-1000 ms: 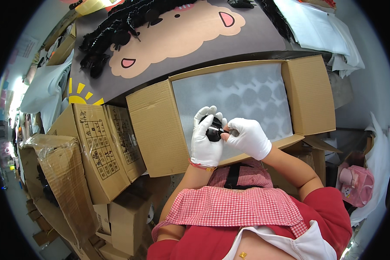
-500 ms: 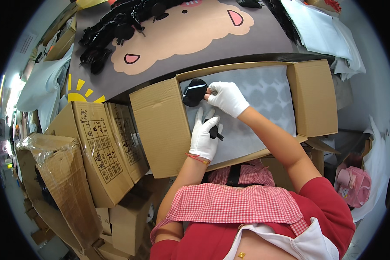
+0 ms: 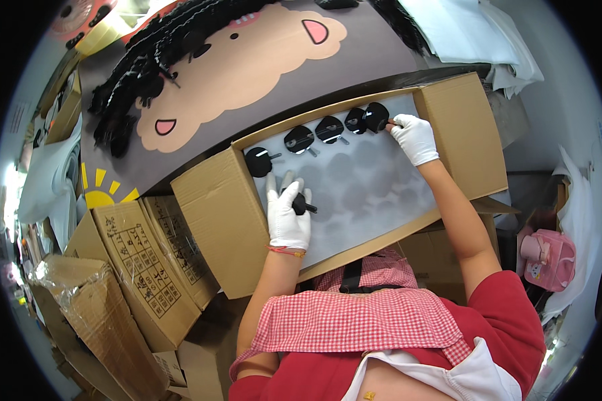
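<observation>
An open cardboard box (image 3: 211,230) lies before me, lined with a thin whitish sheet (image 3: 328,244); dark round shapes show faintly through it. Along the far side, several glossy black round pieces with short stems rest in a row, among them one black round piece (image 3: 258,162) in the far left corner. My right hand (image 3: 415,139), in a white glove with bare fingertips, pinches the rightmost black round piece (image 3: 376,117). Over the box's left part, my gloved left hand (image 3: 289,217) is closed around black stemmed pieces (image 3: 301,202); how many is hidden.
Behind the box, a table with a cartoon-printed cover (image 3: 227,73) carries a heap of black pieces (image 3: 130,87). White sheets (image 3: 475,40) lie at the far right. Cardboard cartons (image 3: 137,260) stand at left, and a pink bag (image 3: 548,260) sits at right.
My right hand has moved from the far left corner to the far right. A row of black round pieces now lies where one was seen. The whole view has shifted and turned slightly.
</observation>
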A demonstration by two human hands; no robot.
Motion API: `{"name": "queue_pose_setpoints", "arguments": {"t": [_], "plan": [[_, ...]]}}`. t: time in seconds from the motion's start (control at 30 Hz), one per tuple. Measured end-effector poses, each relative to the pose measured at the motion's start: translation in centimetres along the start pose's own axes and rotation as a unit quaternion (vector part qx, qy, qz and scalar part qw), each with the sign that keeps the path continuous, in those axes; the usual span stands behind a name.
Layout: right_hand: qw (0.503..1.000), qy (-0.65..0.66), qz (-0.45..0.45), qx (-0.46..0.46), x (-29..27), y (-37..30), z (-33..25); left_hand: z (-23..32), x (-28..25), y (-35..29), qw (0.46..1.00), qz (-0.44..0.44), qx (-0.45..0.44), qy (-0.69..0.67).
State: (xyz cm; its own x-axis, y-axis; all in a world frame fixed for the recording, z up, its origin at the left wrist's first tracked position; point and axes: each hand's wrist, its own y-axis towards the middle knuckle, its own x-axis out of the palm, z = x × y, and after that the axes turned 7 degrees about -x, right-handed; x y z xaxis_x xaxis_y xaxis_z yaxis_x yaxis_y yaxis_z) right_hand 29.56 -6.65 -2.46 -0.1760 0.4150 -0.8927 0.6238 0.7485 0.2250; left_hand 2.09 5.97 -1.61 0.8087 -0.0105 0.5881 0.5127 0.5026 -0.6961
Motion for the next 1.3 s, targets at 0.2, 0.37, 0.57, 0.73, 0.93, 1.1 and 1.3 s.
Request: {"name": "queue_pose_setpoints", "arguments": {"t": [0.2,0.37,0.57,0.73,0.93,1.1,1.3], "plan": [[0.989,-0.125,0.068,-0.036,-2.3,0.1,4.0,-0.3,1.1,0.7,1.0,0.009,0.002,-0.006],[0.999,-0.019,0.022,-0.035,-4.1,-0.8,0.6,-2.6,4.0,0.4,0.998,-0.038,-0.037,-0.028],[0.955,0.192,-0.213,-0.071,-3.1,-6.7,-11.6,-4.9,3.9,0.2,0.982,-0.143,-0.04,-0.114],[0.92,0.192,-0.339,-0.033,-1.6,-7.4,-14.2,-4.7,-0.4,-2.0,0.975,-0.152,0.005,-0.161],[0.904,0.246,-0.348,-0.029,1.6,-6.5,-15.6,-2.4,-2.3,-5.1,0.983,-0.09,0.043,-0.154],[0.955,0.21,-0.19,-0.088,4.0,-5.7,-18.1,-2.0,-4.0,-5.8,0.976,-0.041,-0.046,-0.207],[0.985,0.098,-0.114,-0.088,3.5,-6.1,-12.3,-1.9,-4.1,-4.8,0.985,-0.024,-0.054,-0.163]]}}
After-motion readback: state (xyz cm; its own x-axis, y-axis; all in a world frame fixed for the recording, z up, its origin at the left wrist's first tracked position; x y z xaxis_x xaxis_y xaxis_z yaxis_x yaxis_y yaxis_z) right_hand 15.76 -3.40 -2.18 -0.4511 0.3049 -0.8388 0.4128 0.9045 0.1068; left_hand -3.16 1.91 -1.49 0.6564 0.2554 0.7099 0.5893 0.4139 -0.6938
